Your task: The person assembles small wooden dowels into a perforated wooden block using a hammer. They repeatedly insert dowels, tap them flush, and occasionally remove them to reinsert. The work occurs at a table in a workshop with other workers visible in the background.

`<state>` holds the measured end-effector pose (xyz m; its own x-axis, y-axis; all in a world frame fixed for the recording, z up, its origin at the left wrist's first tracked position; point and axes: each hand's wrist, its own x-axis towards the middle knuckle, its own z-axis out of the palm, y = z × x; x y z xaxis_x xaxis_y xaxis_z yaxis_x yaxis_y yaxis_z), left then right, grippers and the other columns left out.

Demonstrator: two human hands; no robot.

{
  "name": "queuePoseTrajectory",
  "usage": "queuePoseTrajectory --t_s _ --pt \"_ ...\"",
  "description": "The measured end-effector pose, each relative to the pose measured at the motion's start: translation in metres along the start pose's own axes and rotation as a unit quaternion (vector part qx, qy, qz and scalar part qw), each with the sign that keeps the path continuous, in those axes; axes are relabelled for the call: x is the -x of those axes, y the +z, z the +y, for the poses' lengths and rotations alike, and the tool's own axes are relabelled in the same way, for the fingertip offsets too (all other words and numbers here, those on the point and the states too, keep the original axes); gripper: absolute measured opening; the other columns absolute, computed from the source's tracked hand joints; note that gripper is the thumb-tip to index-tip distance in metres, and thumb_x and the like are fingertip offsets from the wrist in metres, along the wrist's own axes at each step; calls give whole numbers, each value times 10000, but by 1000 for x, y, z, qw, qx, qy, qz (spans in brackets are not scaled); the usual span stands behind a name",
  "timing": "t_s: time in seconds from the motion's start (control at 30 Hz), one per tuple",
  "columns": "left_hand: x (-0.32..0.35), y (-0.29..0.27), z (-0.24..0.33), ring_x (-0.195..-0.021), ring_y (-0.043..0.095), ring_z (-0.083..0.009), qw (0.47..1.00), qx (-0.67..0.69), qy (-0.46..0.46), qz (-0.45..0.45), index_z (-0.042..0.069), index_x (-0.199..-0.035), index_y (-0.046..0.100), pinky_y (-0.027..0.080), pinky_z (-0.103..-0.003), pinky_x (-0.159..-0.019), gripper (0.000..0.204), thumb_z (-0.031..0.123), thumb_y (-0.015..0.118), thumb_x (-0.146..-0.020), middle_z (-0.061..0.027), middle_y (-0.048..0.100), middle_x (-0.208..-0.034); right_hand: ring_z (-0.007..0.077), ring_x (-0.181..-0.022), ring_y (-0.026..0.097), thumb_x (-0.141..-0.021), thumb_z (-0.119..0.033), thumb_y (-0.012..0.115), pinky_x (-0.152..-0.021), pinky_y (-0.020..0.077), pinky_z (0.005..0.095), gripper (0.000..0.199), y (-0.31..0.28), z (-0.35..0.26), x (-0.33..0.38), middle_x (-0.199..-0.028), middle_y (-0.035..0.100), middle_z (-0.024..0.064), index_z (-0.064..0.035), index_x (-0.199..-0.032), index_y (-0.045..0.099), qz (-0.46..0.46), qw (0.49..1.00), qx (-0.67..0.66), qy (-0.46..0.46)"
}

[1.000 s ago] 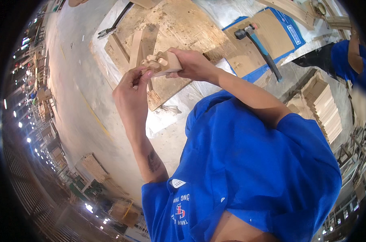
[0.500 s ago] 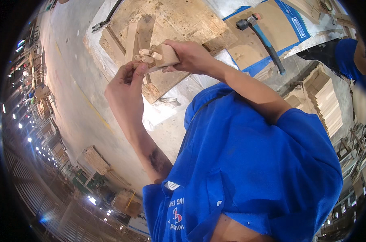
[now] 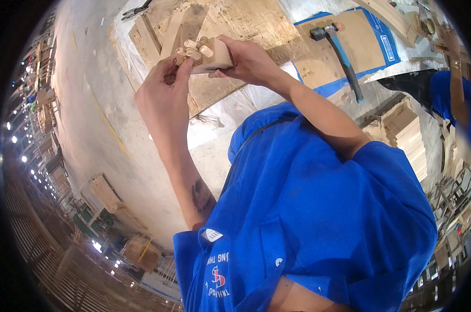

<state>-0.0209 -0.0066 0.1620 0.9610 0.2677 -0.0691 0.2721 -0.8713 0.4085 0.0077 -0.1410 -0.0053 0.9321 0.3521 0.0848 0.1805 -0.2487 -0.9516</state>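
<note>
My right hand [image 3: 247, 58] grips a pale wooden block [image 3: 222, 54] from its right side, thumb and fingers on opposite faces. Several short round wooden dowels [image 3: 206, 51] lie against or stick out of the block's left part; which of the two I cannot tell. My left hand [image 3: 165, 78] is closed at the other end, thumb and fingertips pinched against the leftmost dowel [image 3: 181, 51]. The hand itself partly hides what its fingers hold. Both hands are raised above a worn wooden board [image 3: 246, 23].
Wooden strips [image 3: 174, 31] lie on the board's left part. To the right, a hammer [image 3: 342, 56] rests on a cardboard sheet [image 3: 318, 65] with blue edges. Stacked wood pieces [image 3: 406, 132] stand right of me, near another person in blue [image 3: 443, 91]. Pliers-like handles [image 3: 136, 10] show at top.
The view has shifted slightly. Both hands and the block appear a little higher, and the block and dowels are tilted a bit differently. The grips look much the same.
</note>
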Motion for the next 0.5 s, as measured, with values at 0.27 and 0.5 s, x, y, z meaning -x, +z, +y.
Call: queuePoseTrajectory --t_s 0.27,0.5 --pt "9 29 -48 -950 677 -223 947 319 26 -30 -32 -1307 602 535 -357 -864 555 224 820 -866 -149 703 -1069 362 -1016 683 -779 -321 859 -871 533 442 565 -1 4 1 -1053 724 153 -93 -1224 595 8 999 -36 16" --pt "12 121 -41 -1173 614 -214 859 500 111 10 -20 -1494 287 523 -328 -982 937 76 886 -780 -161 563 -1318 294 -995 691 -779 -221 843 -892 545 370 608 13 21 5 -1101 711 122 -111 -1304 557 18 991 -131 -16"
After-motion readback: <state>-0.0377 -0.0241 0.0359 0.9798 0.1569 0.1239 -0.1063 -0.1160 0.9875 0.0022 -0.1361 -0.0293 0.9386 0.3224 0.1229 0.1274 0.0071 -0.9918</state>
